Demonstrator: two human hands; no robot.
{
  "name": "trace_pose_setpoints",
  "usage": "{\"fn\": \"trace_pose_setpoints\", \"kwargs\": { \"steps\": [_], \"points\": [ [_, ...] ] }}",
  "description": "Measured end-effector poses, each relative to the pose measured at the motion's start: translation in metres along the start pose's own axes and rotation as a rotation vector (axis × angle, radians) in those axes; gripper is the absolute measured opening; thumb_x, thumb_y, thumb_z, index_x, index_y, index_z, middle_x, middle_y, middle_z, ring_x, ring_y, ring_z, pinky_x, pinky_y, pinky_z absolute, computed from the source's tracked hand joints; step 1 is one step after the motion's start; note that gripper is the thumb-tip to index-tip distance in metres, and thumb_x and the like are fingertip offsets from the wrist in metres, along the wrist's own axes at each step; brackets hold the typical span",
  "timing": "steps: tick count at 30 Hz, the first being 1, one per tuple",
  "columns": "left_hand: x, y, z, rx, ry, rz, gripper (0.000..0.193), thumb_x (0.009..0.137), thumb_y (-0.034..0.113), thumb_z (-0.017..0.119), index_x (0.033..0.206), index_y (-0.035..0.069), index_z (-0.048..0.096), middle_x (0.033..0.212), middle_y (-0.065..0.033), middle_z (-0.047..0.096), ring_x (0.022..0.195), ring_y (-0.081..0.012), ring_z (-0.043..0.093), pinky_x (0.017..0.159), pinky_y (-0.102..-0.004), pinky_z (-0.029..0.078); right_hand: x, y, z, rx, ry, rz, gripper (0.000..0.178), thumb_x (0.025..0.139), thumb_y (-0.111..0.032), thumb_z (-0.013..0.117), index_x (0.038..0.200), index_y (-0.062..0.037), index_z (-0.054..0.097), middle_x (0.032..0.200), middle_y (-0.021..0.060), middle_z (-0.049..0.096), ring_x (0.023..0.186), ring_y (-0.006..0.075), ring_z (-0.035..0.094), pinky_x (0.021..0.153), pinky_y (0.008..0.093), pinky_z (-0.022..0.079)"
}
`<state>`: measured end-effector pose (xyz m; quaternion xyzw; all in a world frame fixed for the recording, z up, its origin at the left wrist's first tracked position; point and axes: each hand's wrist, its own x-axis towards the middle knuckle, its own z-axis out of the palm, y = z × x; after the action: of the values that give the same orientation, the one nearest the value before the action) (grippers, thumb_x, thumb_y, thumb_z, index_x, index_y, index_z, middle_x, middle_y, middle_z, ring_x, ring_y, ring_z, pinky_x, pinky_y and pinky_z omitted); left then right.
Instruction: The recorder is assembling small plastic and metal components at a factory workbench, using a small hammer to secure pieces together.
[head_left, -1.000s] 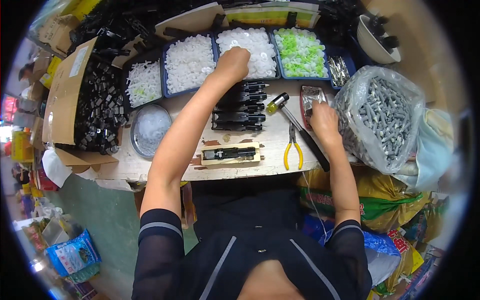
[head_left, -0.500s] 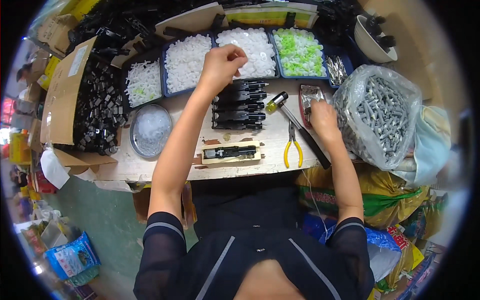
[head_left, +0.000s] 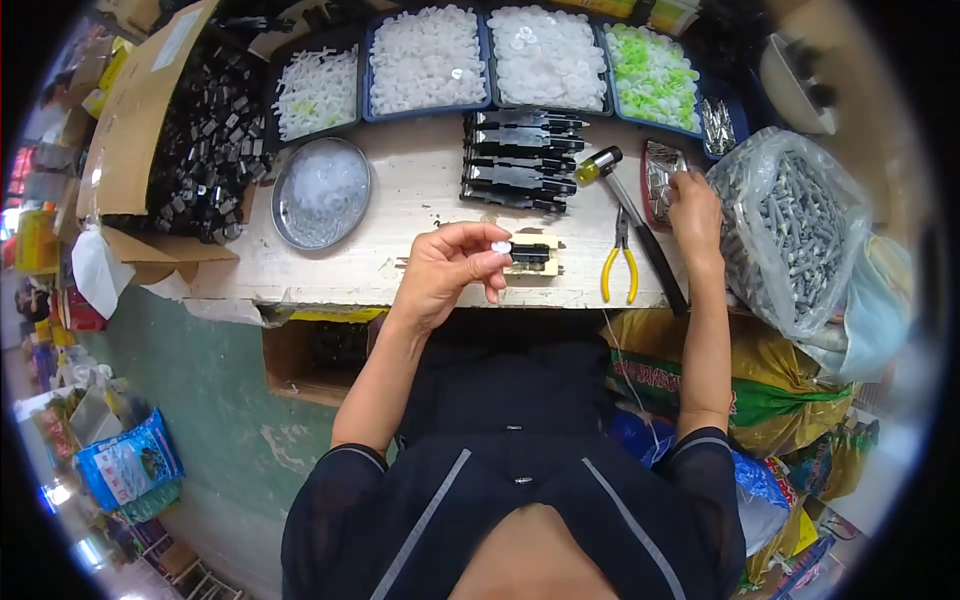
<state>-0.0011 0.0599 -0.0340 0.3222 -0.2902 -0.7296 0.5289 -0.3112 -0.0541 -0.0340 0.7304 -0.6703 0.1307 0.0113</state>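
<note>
My left hand (head_left: 452, 272) is over the near edge of the bench, its thumb and forefinger closed on a small white plastic disc (head_left: 501, 247). Just behind it lies a cream block-like holder (head_left: 550, 262) with a black assembly (head_left: 530, 254) in it, partly covered by my fingers. Over at the right, my right hand (head_left: 694, 215) dips its bent fingertips into a small red tray (head_left: 657, 212) of thin metal parts (head_left: 662, 170). Its fingers look drawn together, but what lies between them is hidden.
Black assemblies (head_left: 522, 160) lie stacked mid-bench. A hammer (head_left: 645, 230) and yellow-handled pliers (head_left: 620, 262) lie beside them. Trays of white discs (head_left: 548, 60) and green-white pieces (head_left: 652, 80) line the back. Right stands a bag of grey parts (head_left: 790, 230); left, a round metal dish (head_left: 322, 195).
My left hand has come back from the disc tray toward the near edge, now with a white disc. My right hand stays at the red tray. The whole view has shifted.
</note>
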Motion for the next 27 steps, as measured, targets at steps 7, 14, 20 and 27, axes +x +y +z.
{"fn": "trace_pose_setpoints", "kwargs": {
  "steps": [7, 14, 20, 27],
  "points": [
    [-0.015, -0.015, 0.001, -0.035, -0.031, -0.002, 0.022, 0.083, 0.003, 0.062, 0.104, -0.004, 0.060, 0.083, -0.0144, 0.064, 0.065, -0.0167, 0.063, 0.052, -0.0286, 0.054, -0.047, -0.105, -0.040, 1.398, -0.357, 0.031, 0.011, 0.082, -0.003, 0.061, 0.093, -0.0033, 0.064, 0.076, -0.0030, 0.058, 0.063, 0.0026, 0.049, 0.053, 0.0169, 0.039],
    [-0.024, -0.022, 0.003, -0.073, -0.043, -0.001, 0.021, 0.084, 0.003, 0.061, 0.104, -0.003, 0.060, 0.083, -0.0146, 0.065, 0.064, -0.0174, 0.063, 0.052, -0.0292, 0.054, -0.072, -0.146, -0.017, 1.660, -0.564, 0.095, 0.010, 0.081, -0.005, 0.064, 0.092, -0.0042, 0.062, 0.079, -0.0021, 0.057, 0.059, 0.0023, 0.047, 0.050, 0.0160, 0.036],
    [-0.025, -0.023, 0.004, -0.055, -0.004, 0.054, 0.020, 0.085, 0.004, 0.061, 0.103, -0.003, 0.060, 0.082, -0.0136, 0.065, 0.063, -0.0163, 0.063, 0.051, -0.0265, 0.054, -0.075, -0.152, -0.018, 1.603, -0.511, 0.010, 0.009, 0.083, -0.005, 0.062, 0.092, -0.0014, 0.061, 0.082, -0.0001, 0.058, 0.077, 0.0078, 0.055, 0.066, 0.0217, 0.045],
    [-0.025, -0.031, 0.000, -0.028, 0.072, 0.137, 0.020, 0.085, 0.005, 0.060, 0.103, -0.003, 0.060, 0.081, -0.0142, 0.065, 0.061, -0.0161, 0.063, 0.049, -0.0265, 0.054, -0.078, -0.161, -0.014, 1.271, -0.218, -0.275, 0.012, 0.077, 0.005, 0.061, 0.088, 0.0006, 0.062, 0.083, 0.0087, 0.061, 0.075, 0.0173, 0.061, 0.064, 0.0265, 0.049]
  ]
}}
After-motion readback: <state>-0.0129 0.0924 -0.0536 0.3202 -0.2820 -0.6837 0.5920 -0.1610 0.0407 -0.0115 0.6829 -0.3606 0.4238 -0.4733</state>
